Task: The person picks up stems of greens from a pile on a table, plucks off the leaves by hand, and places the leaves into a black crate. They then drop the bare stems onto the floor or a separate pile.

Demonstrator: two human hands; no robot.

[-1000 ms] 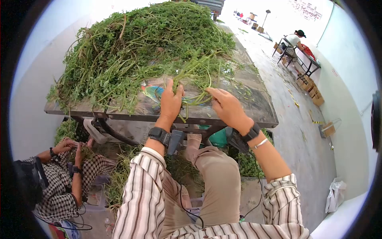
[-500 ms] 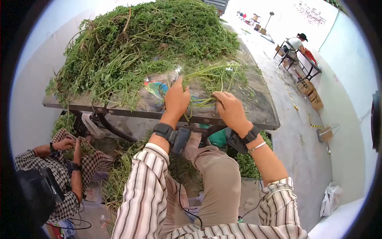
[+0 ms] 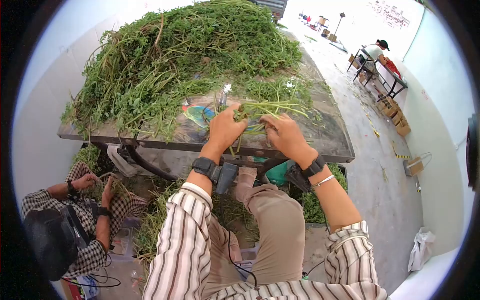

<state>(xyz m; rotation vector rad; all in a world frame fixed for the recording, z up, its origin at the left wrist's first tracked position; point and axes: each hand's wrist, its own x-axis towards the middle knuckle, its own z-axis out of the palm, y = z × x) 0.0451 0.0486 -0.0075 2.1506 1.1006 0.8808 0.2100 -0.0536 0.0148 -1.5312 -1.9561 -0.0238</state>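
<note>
My left hand (image 3: 226, 131) is closed around a small bunch of leafy green stems (image 3: 277, 106) above the near edge of the table. Cut ends of the bunch hang below that hand, and the longer stems point right. Close on the right, my right hand (image 3: 287, 136) has its fingers curled on the lower stems of the same bunch. Its fingertips are partly hidden. Behind both hands rises a large heap of green plants (image 3: 200, 55). A colourful printed patch (image 3: 197, 115) shows on the tabletop beside my left hand.
The dark table (image 3: 330, 135) ends just before my knees. At lower left a person in a checked shirt (image 3: 90, 260) handles stems. More greens (image 3: 150, 230) lie on the floor. Another person sits at a far table (image 3: 395, 75), near cardboard boxes (image 3: 392, 112).
My hands have drawn closer together, and the bunch has shifted slightly right and down. My right fingers have curled in more. The seated person's hands at lower left have moved slightly apart.
</note>
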